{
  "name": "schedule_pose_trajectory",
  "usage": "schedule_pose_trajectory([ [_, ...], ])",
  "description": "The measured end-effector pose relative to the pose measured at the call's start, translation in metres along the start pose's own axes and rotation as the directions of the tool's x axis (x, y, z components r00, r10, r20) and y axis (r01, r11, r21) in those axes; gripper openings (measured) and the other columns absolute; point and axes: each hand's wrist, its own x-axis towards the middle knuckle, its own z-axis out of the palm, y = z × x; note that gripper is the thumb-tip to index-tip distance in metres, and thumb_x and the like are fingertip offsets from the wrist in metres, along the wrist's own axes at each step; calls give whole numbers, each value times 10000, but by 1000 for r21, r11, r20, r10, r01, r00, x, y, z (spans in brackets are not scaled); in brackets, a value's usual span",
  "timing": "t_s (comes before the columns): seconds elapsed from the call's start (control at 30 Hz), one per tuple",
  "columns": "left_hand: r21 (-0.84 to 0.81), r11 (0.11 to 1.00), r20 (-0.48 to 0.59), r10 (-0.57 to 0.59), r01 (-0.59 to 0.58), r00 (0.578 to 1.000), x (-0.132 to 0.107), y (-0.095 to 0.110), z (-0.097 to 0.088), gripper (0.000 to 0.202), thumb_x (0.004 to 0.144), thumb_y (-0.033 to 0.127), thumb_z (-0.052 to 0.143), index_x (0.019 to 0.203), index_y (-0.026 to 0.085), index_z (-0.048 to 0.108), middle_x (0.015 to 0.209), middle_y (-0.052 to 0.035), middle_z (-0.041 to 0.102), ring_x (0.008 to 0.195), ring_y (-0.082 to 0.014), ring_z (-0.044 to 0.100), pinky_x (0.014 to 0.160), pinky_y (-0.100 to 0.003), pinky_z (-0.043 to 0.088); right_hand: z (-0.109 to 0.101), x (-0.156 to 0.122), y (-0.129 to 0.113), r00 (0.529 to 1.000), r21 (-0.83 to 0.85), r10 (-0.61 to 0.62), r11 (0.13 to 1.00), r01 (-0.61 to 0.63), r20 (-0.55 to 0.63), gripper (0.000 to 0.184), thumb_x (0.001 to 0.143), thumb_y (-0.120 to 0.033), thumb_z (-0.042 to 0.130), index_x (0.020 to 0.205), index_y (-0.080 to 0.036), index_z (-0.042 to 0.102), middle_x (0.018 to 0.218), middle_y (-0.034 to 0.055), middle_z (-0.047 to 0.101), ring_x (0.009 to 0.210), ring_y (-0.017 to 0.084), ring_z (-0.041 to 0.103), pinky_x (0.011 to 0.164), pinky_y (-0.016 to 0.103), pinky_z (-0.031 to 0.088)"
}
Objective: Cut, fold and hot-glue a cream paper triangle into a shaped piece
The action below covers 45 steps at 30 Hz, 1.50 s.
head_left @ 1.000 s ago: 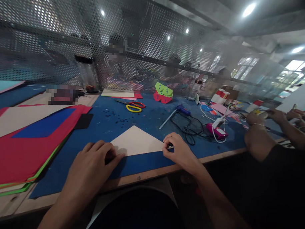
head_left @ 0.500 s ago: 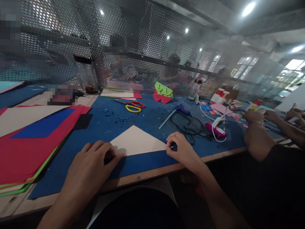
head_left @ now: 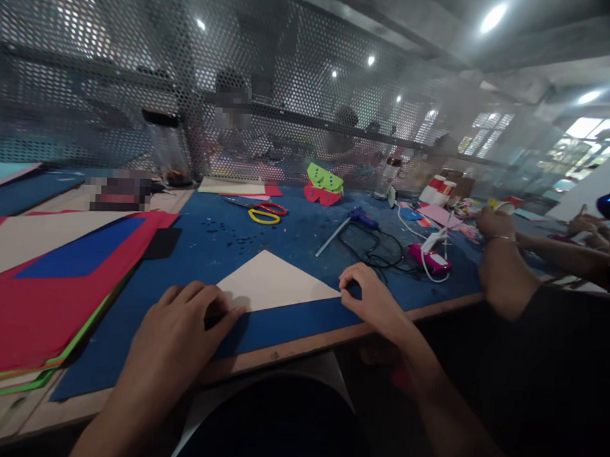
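Observation:
A cream sheet of paper (head_left: 270, 284), folded into a triangle, lies on the blue tabletop with its long edge towards me. My left hand (head_left: 184, 324) covers its left corner, the fingers curled and the thumb along the near edge; that corner is hidden beneath. At the opposite end, my right hand (head_left: 365, 297) has thumb and forefinger pinched together on the pointed right tip. Beyond the paper are scissors (head_left: 265, 215) with red and yellow handles, and a blue glue gun (head_left: 363, 218) with a long glue stick by it.
Coloured paper sheets (head_left: 82, 307) are stacked at the left, near a dark card (head_left: 162, 243). A green and pink paper piece (head_left: 325, 184) stands at the back. Cords surround a magenta power strip (head_left: 431, 258). A co-worker's arm (head_left: 506, 269) reaches in from the right.
My right fingers have slid slightly right, out to the paper's tip. My left hand stays at the left corner. The co-worker's hand at the right has shifted a little.

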Motion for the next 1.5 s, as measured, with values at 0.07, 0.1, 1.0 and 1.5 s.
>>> schedule_pose_trajectory([
  [0.07,-12,1000,-11,8,-8,1000,1,0,0,414,946,617,483,774,269,625,937,-100,696,938,-347,560,829,-468,418,-1,0,1,1000,8,12,1000,-12,7,200,821,-56,582,905,-236,609,1038,36,645,1022,221,616,976,398,476],
  [0.1,-16,1000,-18,13,-13,1000,1,-1,1,413,946,616,489,770,269,628,931,-98,697,933,-345,562,824,-463,419,-1,0,2,1000,11,17,1000,-17,11,206,818,-57,575,912,-236,612,1042,36,646,1024,221,617,975,399,479],
  [1.0,-13,1000,-51,15,-15,999,-2,-5,5,391,991,551,509,817,243,677,945,-82,714,951,-305,564,835,-433,435,59,23,-82,958,4,-225,974,228,176,38,1024,-239,719,1043,-218,695,1137,43,716,1123,233,613,994,386,460],
  [1.5,-45,999,-50,-3,1,999,-6,-16,-2,361,964,538,510,833,250,684,979,-96,699,975,-322,579,892,-473,463,58,23,-86,959,-6,-207,977,212,191,28,1021,-203,713,1035,-216,693,1125,44,718,1127,239,615,1002,400,469],
])
